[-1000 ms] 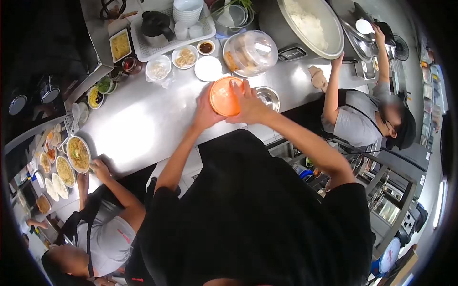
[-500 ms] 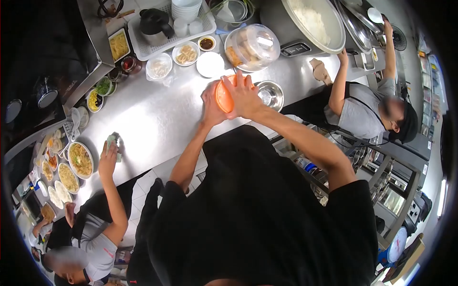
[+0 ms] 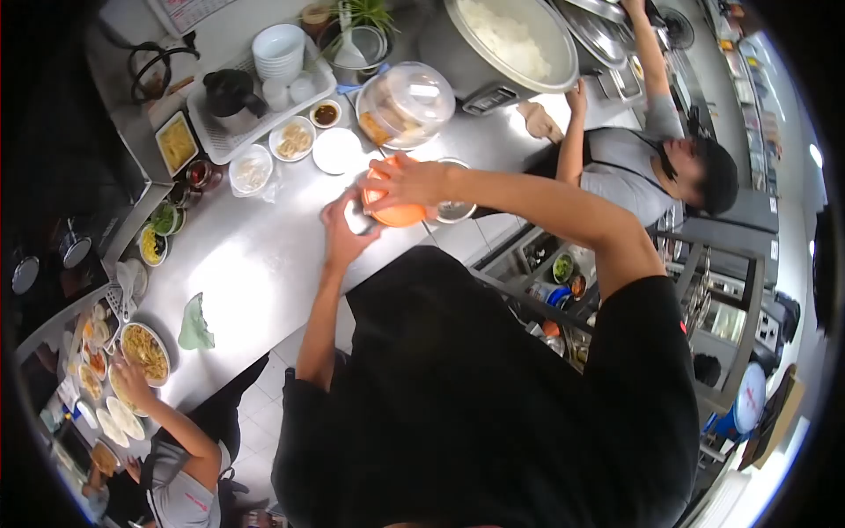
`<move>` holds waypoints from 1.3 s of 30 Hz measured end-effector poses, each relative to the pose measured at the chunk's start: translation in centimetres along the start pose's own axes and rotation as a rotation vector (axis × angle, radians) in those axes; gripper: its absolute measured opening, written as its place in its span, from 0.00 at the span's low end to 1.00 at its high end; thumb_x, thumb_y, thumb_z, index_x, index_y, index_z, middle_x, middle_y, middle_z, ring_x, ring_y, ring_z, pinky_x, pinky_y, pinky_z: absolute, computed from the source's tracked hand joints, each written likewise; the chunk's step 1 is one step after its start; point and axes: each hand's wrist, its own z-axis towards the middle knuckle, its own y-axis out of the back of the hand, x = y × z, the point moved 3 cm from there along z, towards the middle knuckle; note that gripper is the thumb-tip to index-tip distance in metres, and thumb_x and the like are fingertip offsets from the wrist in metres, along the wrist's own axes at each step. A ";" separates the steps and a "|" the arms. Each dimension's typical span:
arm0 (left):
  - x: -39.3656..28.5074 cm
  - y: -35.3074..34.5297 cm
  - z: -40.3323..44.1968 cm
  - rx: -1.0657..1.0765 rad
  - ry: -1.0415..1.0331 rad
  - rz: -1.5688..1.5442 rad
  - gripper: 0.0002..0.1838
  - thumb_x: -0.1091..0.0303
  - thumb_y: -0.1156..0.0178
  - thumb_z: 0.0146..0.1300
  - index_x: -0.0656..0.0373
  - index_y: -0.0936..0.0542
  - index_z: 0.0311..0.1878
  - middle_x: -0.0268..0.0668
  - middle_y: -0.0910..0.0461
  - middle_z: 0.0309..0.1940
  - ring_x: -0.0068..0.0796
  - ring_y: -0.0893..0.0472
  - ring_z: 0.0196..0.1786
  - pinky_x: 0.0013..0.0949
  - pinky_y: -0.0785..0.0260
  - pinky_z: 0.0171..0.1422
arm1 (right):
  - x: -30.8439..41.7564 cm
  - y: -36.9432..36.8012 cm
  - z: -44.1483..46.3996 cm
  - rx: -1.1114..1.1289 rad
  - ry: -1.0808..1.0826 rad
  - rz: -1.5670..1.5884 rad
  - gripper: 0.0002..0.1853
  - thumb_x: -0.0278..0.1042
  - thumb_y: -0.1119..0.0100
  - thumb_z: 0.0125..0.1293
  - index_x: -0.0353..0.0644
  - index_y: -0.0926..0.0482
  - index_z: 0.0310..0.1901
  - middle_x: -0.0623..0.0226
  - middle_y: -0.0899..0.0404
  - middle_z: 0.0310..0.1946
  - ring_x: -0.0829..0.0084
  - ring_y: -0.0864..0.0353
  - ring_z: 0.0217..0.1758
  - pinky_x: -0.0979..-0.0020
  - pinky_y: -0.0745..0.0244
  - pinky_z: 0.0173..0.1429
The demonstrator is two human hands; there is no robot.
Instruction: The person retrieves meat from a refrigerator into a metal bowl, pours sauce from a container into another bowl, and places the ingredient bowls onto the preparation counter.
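Note:
My right hand (image 3: pixel 412 187) is spread over an orange plastic bowl (image 3: pixel 398 214), its fingers curled around the rim at the counter's front edge. Just left of the bowl, my left hand (image 3: pixel 346 227) has its fingers and thumb curved apart, with a bright gap between them. Whether its fingertips touch the bowl is hard to see. Partly hidden by my right wrist is a steel bowl (image 3: pixel 458 209). Beyond my hands lie a white round dish (image 3: pixel 337 151) and a clear domed container (image 3: pixel 407 104) with orange-brown food inside.
A rice cooker (image 3: pixel 493 66) full of rice stands at the back right, near a co-worker (image 3: pixel 629 167). Small dishes and a white basket (image 3: pixel 255 114) line the back. A green cloth (image 3: pixel 195 322) lies on the counter (image 3: pixel 255 238). At left, another co-worker's hand (image 3: pixel 132 385) reaches among food bowls.
The orange bowl has tipped in my right hand, and my left hand has loosened from its side. The co-worker at left has let go of the green cloth and reached toward the food bowls.

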 end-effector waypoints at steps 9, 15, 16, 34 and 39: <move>-4.5 0.2 2.3 0.191 0.044 -0.334 0.61 0.63 0.19 0.40 0.61 0.49 0.75 0.50 0.45 0.73 0.50 0.43 0.75 0.45 0.46 0.77 | 4.7 -2.0 -0.1 -0.183 -0.924 0.678 0.67 0.60 0.23 0.39 0.55 0.57 0.77 0.38 0.64 0.76 0.25 0.64 0.75 0.27 0.44 0.67; 1.6 -3.8 -1.5 0.140 0.277 -0.678 0.50 0.60 0.30 0.58 0.57 0.51 0.77 0.46 0.49 0.76 0.43 0.45 0.77 0.47 0.46 0.77 | 4.4 -2.6 -0.1 -0.249 -0.944 0.524 0.65 0.54 0.24 0.34 0.58 0.53 0.76 0.41 0.55 0.72 0.30 0.47 0.70 0.32 0.36 0.61; 1.9 -3.7 -2.0 0.094 0.366 -0.840 0.47 0.57 0.34 0.62 0.55 0.51 0.77 0.45 0.49 0.76 0.42 0.46 0.77 0.48 0.47 0.77 | 3.7 -2.4 -0.5 -0.263 -0.961 0.593 0.64 0.53 0.24 0.35 0.57 0.52 0.76 0.41 0.54 0.72 0.30 0.47 0.70 0.34 0.36 0.62; -8.1 0.2 1.9 -0.069 0.643 -1.507 0.38 0.36 0.60 0.67 0.53 0.36 0.71 0.42 0.32 0.68 0.42 0.32 0.70 0.52 0.42 0.75 | 9.3 10.1 -5.9 -0.591 -0.325 0.221 0.54 0.55 0.25 0.33 0.70 0.36 0.70 0.45 0.45 0.69 0.41 0.40 0.67 0.42 0.42 0.65; -10.0 4.3 2.0 0.353 0.642 -1.705 0.37 0.37 0.64 0.69 0.53 0.36 0.71 0.43 0.31 0.67 0.42 0.29 0.68 0.52 0.37 0.72 | 9.4 13.8 -7.0 -0.263 0.371 -0.133 0.54 0.45 0.21 0.35 0.69 0.38 0.69 0.63 0.41 0.68 0.50 0.43 0.72 0.43 0.44 0.69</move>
